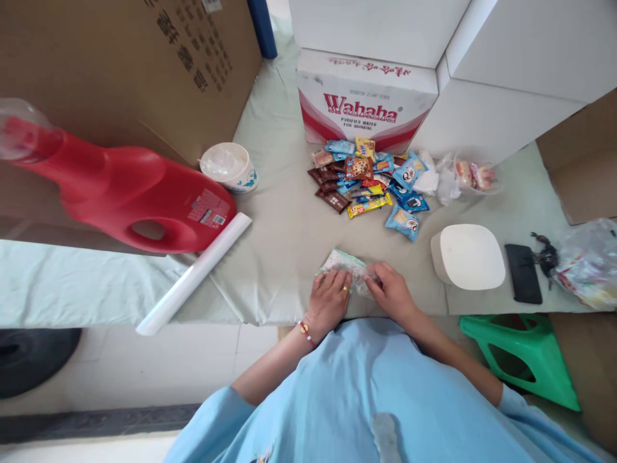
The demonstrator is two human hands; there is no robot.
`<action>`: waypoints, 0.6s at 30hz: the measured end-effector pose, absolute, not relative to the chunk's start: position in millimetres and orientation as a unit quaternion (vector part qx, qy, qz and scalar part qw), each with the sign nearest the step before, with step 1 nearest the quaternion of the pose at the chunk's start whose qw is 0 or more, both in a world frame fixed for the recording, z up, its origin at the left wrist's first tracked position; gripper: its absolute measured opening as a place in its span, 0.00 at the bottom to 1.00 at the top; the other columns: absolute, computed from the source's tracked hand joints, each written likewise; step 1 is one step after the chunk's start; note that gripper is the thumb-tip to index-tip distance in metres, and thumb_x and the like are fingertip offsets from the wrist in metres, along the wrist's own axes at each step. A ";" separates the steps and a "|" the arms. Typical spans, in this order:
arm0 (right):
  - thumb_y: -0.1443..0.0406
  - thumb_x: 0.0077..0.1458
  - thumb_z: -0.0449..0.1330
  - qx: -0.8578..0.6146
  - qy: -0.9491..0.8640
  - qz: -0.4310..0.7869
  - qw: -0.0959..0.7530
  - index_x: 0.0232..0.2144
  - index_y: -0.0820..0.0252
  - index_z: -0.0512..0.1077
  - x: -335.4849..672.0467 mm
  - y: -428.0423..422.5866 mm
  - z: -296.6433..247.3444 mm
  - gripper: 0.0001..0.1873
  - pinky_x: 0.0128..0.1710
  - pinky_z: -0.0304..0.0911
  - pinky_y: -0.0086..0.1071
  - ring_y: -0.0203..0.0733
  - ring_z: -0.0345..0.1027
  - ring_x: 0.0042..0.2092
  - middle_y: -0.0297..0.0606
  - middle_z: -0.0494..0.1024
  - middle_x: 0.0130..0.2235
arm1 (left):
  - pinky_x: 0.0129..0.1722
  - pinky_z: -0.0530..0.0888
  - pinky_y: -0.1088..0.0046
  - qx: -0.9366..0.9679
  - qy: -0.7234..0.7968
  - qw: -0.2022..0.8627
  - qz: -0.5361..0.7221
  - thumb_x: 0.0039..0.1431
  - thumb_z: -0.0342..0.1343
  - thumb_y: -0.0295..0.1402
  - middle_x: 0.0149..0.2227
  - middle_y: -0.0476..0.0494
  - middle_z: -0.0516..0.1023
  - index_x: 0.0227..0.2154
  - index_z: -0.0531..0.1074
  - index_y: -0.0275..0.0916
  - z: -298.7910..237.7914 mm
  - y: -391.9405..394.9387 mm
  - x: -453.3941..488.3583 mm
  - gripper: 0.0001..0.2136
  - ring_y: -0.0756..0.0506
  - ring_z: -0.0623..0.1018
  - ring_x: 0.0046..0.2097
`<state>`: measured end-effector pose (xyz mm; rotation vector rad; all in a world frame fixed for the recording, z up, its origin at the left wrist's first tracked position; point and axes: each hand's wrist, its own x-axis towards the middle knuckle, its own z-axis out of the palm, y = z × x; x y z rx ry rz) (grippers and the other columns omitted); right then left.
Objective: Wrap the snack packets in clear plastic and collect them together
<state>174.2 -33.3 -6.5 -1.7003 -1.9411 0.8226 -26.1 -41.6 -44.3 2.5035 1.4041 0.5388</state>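
Note:
A small flat packet point(340, 260), pale green and white, lies near the table's front edge with crinkled clear plastic about it. My left hand point(330, 297) presses down on its near part, fingers close together and slightly bent. At the packet's right side, my right hand point(389, 289) pinches the clear plastic point(359, 280) between thumb and fingers. Both hands hide much of the packet, so its kind does not show. Beyond them, a pile of wrapped snacks point(359, 168) in brown, blue and yellow spreads over the cloth.
A Wahaba-style white-and-red carton point(366, 103) stands behind the snacks. To the left are a red jug point(139, 193), a white roll point(195, 273) and a paper cup point(247, 180). A white lidded box point(471, 257), a black phone point(523, 273) and a plastic bag point(590, 263) lie right.

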 end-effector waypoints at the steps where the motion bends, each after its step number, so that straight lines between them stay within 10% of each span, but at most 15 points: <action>1: 0.63 0.68 0.56 -0.609 -0.700 0.305 0.214 0.43 0.57 0.74 165.1 -23.5 -4.1 0.08 0.45 0.69 0.37 0.46 0.72 0.43 0.42 0.77 0.41 | 0.58 0.72 0.52 0.861 0.459 0.125 0.179 0.68 0.51 0.28 0.51 0.34 0.82 0.58 0.76 0.41 -42.8 -40.5 -26.3 0.18 0.37 0.79 0.56; 13: 0.55 0.66 0.63 -0.521 -0.838 0.155 0.047 0.54 0.65 0.72 84.1 8.9 4.5 0.22 0.54 0.66 0.50 0.59 0.63 0.56 0.57 0.72 0.57 | 0.59 0.75 0.50 0.758 0.514 0.207 0.344 0.63 0.51 0.23 0.39 0.44 0.84 0.39 0.79 0.45 -41.7 -59.2 -86.5 0.13 0.38 0.77 0.58; 18: 0.70 0.68 0.57 -0.503 -0.847 0.166 0.041 0.57 0.60 0.73 97.3 3.1 -1.2 0.17 0.55 0.68 0.45 0.53 0.66 0.55 0.48 0.76 0.59 | 0.56 0.76 0.53 0.754 0.520 0.172 0.362 0.64 0.53 0.22 0.39 0.44 0.84 0.39 0.78 0.43 -45.9 -56.1 -94.9 0.11 0.39 0.78 0.56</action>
